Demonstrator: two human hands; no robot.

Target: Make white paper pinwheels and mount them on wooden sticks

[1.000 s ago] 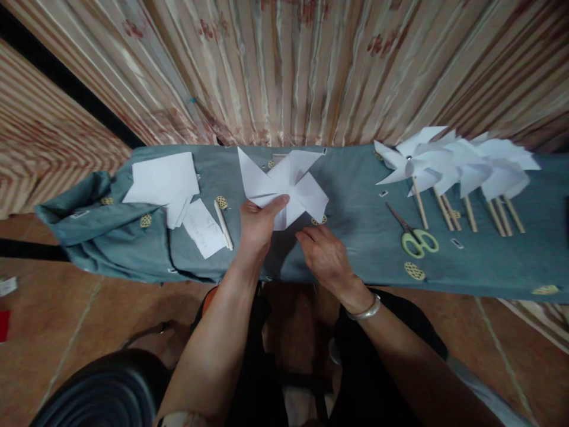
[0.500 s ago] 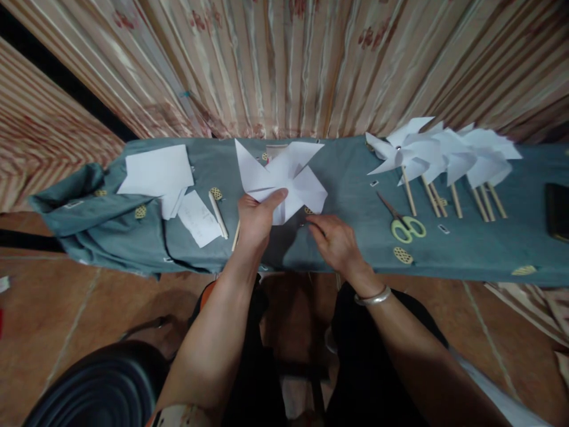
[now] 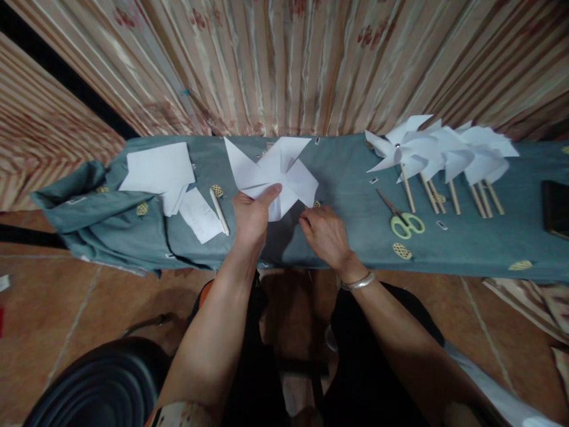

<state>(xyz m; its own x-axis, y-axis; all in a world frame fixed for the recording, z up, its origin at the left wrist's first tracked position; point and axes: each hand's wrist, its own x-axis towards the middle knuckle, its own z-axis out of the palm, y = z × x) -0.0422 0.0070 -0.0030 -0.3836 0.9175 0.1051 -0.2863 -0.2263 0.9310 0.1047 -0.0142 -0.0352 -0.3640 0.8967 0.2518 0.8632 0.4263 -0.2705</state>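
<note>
Curtain: striped, hangs behind everything, beyond the scissors. Teal cloth covers the table and the scissors lie flat on it. Black round seat: on the floor, far near-left of the scissors. Finished pinwheels: a row on wooden sticks, lying on the cloth just beyond and right of the scissors. Loose white sheets: a stack well left of the scissors, at the cloth's bunched end.

White paper pinwheel head: left of the scissors, about halfway to the sheets, lifted off the cloth. My left hand pinches its lower edge, thumb on top and fingers behind. My right hand is between that pinwheel and the scissors, knuckles up, fingertips curled down at the cloth just under the right blade. Can't tell if it's pinching anything. Pale stick: on the cloth well left of the scissors, beside the sheets. Silver bangle on my right wrist.
</note>
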